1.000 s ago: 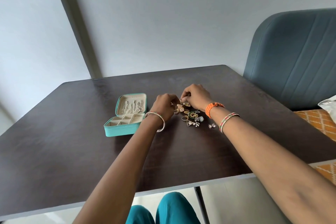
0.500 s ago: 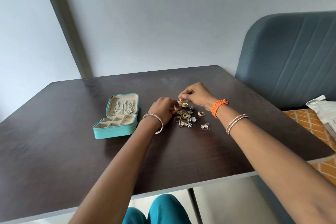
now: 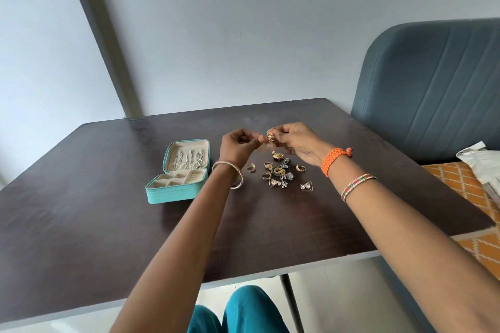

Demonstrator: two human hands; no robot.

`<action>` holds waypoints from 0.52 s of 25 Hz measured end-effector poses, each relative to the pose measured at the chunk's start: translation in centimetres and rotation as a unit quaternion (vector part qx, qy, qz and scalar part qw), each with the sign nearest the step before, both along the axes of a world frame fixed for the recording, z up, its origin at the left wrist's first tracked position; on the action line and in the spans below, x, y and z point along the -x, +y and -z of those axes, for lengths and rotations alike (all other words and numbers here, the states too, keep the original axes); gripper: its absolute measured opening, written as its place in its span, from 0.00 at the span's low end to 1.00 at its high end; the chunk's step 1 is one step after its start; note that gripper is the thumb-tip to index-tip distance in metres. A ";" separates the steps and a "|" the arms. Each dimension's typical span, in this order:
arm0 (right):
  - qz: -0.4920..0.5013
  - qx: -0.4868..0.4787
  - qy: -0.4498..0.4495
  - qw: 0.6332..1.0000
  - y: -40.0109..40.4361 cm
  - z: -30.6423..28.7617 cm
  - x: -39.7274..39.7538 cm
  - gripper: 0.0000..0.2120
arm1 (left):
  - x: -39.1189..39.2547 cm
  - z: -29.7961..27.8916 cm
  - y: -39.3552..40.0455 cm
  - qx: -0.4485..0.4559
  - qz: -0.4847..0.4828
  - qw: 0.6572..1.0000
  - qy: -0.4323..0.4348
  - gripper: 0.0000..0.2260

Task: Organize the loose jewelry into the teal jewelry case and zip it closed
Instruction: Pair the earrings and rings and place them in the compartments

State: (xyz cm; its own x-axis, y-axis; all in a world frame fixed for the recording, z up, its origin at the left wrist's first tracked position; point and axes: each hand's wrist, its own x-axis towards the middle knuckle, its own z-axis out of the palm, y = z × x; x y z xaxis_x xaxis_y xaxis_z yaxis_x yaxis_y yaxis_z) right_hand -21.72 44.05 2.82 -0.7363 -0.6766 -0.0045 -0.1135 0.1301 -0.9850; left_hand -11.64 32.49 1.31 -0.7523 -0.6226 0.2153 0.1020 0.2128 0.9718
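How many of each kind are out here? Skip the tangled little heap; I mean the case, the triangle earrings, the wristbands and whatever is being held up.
Teal jewelry case: 1
Triangle earrings: 2
Wristbands worn: 3
Gold earring pinched by the right hand: 1
Total: 7

1 case (image 3: 173, 194), 2 hands (image 3: 238, 146), approx. 4 rings (image 3: 250, 167)

A dark brown table (image 3: 108, 224) stands against a plain pale grey-blue wall (image 3: 230, 35). A darker vertical strip (image 3: 102, 35) runs down the wall behind the table's far left corner. To the table's right sits a blue-grey padded seat back (image 3: 433, 89) above an orange patterned cushion (image 3: 465, 186), soft daylight throughout.
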 end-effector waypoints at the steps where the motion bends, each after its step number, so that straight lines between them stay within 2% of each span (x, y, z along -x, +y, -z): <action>1: -0.018 0.015 -0.027 0.999 0.0 -0.2 -0.4 0.08 | -0.2 -0.4 0.1 -0.059 0.007 0.998 0.012 0.09; 5: -0.044 0.070 -0.099 0.992 -0.1 -0.7 -2.4 0.08 | -1.9 -1.3 0.5 -0.192 0.052 0.979 0.043 0.08; 10: -0.025 0.100 -0.213 0.972 -0.2 0.5 -5.5 0.09 | -4.7 -0.1 1.5 -0.243 0.073 0.964 0.078 0.05; 13: 0.016 0.091 -0.226 0.970 -0.6 1.3 -7.2 0.10 | -5.8 1.1 2.2 -0.271 0.042 0.960 0.056 0.05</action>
State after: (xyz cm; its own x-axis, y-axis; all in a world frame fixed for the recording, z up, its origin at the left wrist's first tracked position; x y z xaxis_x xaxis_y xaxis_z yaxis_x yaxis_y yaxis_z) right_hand -14.57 43.44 1.53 -0.7070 -0.6737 -0.2150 0.3372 -0.0540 -0.9399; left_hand -5.87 34.73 0.19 -0.7957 -0.6044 -0.0403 0.2074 -0.3343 0.9194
